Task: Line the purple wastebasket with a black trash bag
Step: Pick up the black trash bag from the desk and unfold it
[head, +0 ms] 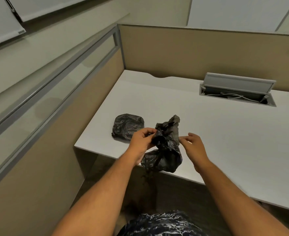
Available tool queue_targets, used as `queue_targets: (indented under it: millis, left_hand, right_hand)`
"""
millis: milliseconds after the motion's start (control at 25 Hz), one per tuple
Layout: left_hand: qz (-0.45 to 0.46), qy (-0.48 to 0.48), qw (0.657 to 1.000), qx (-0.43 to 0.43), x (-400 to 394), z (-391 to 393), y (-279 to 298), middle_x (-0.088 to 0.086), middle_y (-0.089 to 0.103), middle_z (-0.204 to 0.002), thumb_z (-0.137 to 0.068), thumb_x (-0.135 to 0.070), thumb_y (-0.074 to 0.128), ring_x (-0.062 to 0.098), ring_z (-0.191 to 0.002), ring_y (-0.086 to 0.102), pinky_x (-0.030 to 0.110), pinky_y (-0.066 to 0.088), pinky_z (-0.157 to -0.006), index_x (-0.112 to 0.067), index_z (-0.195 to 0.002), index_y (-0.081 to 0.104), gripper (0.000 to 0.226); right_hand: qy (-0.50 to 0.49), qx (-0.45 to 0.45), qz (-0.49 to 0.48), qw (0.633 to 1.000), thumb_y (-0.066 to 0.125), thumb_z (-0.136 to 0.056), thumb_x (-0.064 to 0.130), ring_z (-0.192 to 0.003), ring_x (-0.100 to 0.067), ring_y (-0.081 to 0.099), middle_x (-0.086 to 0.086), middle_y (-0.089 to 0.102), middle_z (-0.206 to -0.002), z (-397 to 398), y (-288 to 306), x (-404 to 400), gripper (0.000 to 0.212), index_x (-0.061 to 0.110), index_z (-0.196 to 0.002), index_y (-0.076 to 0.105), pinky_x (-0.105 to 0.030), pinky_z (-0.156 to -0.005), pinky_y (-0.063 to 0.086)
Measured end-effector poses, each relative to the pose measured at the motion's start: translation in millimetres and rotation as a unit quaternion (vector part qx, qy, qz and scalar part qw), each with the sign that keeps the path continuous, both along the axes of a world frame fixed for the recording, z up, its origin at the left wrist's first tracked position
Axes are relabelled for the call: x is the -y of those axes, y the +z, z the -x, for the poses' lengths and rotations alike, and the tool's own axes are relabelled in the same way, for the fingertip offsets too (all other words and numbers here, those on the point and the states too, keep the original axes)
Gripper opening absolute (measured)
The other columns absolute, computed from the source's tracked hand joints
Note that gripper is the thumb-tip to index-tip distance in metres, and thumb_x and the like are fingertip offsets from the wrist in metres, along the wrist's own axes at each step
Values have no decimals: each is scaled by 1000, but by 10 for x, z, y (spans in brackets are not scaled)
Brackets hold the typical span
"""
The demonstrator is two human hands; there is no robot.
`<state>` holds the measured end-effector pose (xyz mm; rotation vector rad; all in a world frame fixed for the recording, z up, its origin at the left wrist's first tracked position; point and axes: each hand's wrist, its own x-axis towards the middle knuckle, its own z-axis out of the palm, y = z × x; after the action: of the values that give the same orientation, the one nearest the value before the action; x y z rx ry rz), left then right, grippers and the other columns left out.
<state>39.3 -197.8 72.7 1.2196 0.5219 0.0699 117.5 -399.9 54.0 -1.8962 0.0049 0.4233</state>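
Note:
A crumpled black trash bag hangs above the front edge of the white desk. My left hand pinches the bag's upper left part. My right hand touches its right edge with thumb and fingertips, the other fingers spread. The bag's lower part droops past the desk's edge. A folded bundle of black bags lies flat on the desk just left of my left hand. No purple wastebasket is in view.
An open cable tray with a raised grey lid and white cords sits at the desk's back right. Beige partition walls enclose the desk at the back and left. Dark floor lies below the desk's front edge.

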Motion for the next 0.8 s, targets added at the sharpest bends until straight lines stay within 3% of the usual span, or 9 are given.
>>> queue_targets:
  millis: [80, 160, 280, 400, 480, 600, 720, 800]
  left_hand:
    - [-1, 9, 1000, 9, 247, 112, 65, 7, 79, -99, -98, -3, 68, 21, -96, 75, 39, 63, -89, -15, -95, 79, 17]
    - [0, 18, 1000, 14, 488, 235, 122, 7, 78, -99, -100, -4, 66, 20, -95, 75, 36, 62, -84, -16, -95, 78, 18]
    - [3, 23, 1000, 12, 768, 426, 148, 8, 78, -101, -100, -6, 66, 18, -93, 75, 33, 62, -80, -13, -100, 77, 13]
    - [-9, 39, 999, 10, 992, 685, 155, 7, 78, -98, -101, -8, 66, 17, -90, 74, 28, 61, -73, -14, -98, 77, 13]
    - [0, 77, 997, 8, 1051, 891, 158, 7, 77, -96, -101, -8, 66, 19, -91, 73, 29, 62, -75, -14, -96, 77, 14]
    - [-6, 174, 985, -8, 957, 1170, 163, 12, 77, -100, -103, -8, 63, 25, -97, 71, 42, 60, -90, -11, -101, 76, 14]
    - [34, 306, 951, -21, 770, 1415, 171, 11, 77, -103, -107, -7, 54, 25, -99, 73, 39, 62, -88, -10, -105, 74, 20]
    - [86, 365, 927, -14, 653, 1559, 203, 12, 75, -105, -108, -3, 44, 25, -94, 72, 37, 63, -81, -9, -109, 71, 27]
  right_hand:
    - [6, -30, -26, 999, 54, -100, 64, -142, -20, 49, 3, 52, -155, 110, 38, 210, 53, 20, -118, 78, -43, -113, 37]
    - [39, -102, -80, 991, 53, -93, 77, -137, -18, 54, 3, 63, -146, 201, 69, 407, 66, 24, -124, 77, -48, -116, 35]
    - [59, -157, -148, 975, 69, -96, 53, -127, -23, 65, -2, 75, -130, 335, 110, 620, 46, 19, -127, 74, -50, -114, 48]
    - [34, -188, -221, 956, 67, -102, 19, -123, -32, 69, -8, 81, -114, 469, 126, 716, 17, 14, -115, 76, -43, -95, 57]
    - [29, -213, -248, 945, 60, -104, 9, -118, -33, 70, -14, 80, -115, 575, 118, 739, 21, 10, -119, 74, -41, -85, 58]
    - [-9, -294, -321, 900, 49, -108, 4, -105, -29, 77, -18, 79, -114, 702, 125, 752, 27, 7, -124, 70, -39, -73, 64]
    - [-51, -357, -386, 849, 42, -108, -4, -118, -35, 74, -24, 74, -128, 802, 70, 697, 31, 2, -129, 64, -51, -88, 65]
    - [-69, -374, -384, 841, 41, -105, -9, -126, -34, 69, -26, 67, -136, 856, 27, 622, 34, -4, -133, 60, -56, -105, 57]
